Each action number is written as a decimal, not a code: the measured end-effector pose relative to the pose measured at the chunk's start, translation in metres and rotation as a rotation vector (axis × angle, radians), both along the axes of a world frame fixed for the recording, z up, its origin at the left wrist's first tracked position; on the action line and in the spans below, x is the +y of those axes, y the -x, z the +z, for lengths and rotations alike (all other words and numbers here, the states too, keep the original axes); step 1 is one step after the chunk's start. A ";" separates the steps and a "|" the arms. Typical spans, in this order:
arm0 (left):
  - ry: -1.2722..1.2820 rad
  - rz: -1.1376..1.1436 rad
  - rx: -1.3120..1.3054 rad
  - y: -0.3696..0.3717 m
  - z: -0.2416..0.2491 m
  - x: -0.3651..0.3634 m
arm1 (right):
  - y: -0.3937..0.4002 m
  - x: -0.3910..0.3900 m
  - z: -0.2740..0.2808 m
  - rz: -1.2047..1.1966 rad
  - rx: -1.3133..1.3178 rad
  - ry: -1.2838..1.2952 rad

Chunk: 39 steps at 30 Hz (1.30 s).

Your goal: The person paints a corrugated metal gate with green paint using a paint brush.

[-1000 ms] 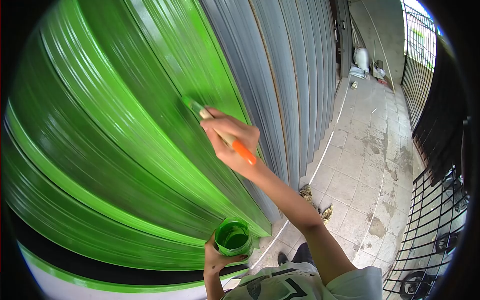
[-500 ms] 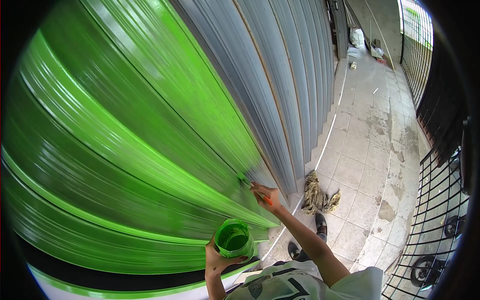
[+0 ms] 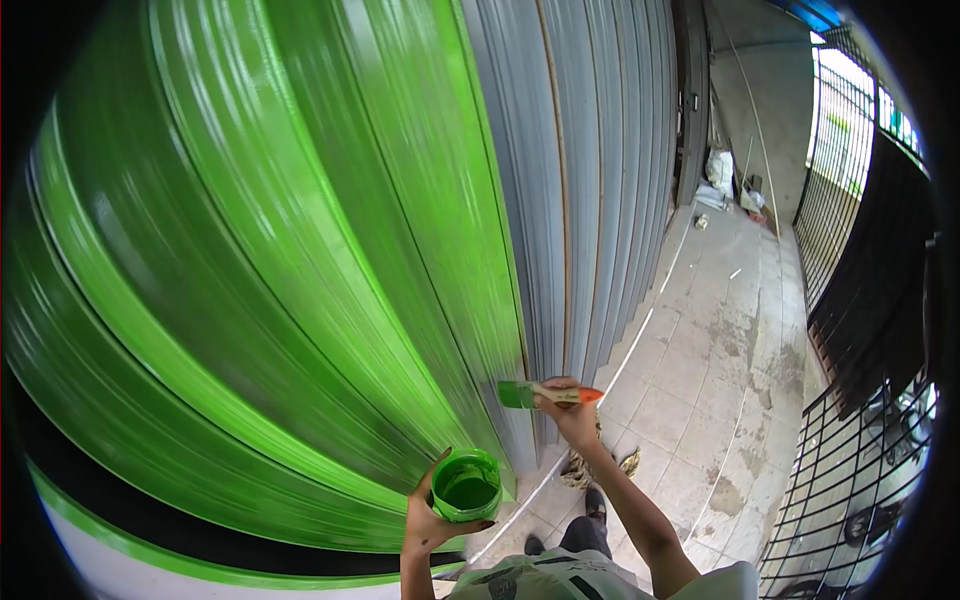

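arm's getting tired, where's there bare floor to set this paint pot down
The tiled floor looks mostly bare between the grey panels and the dark panel, probably a fair spot for the pot. It is crowded by the shoes, where the cloth lies, and at the far end around the white bag.

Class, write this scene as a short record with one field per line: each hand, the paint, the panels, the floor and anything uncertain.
Left hand: holds an open-topped container
Right hand: grips a paintbrush, orange at the handle end, green on the bristles
Paint: green, inside the container and on its rim
Panels: ridged; green panels on the left of the picture, grey panels beside them
Floor: pale tiles, with a crumpled cloth near the feet
Uncertain: whether the bristles touch a panel
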<state>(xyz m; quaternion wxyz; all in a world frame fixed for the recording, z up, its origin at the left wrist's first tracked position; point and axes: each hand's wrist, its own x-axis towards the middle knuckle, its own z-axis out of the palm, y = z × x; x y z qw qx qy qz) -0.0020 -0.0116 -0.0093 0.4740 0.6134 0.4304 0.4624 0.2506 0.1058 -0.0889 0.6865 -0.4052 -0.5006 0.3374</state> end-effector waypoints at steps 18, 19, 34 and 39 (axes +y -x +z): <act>-0.756 -0.043 0.452 -0.081 0.104 0.022 | -0.091 -0.127 0.266 0.654 -1.075 -0.583; -0.792 -0.046 0.486 -0.088 0.110 0.021 | -0.100 -0.126 0.266 0.668 -1.075 -0.578; -0.748 -0.260 0.712 -0.193 0.156 -0.020 | -0.191 -0.138 0.250 0.771 -1.032 -0.586; -0.648 -0.238 0.713 -0.213 0.151 -0.030 | -0.210 -0.144 0.255 0.725 -0.964 -0.619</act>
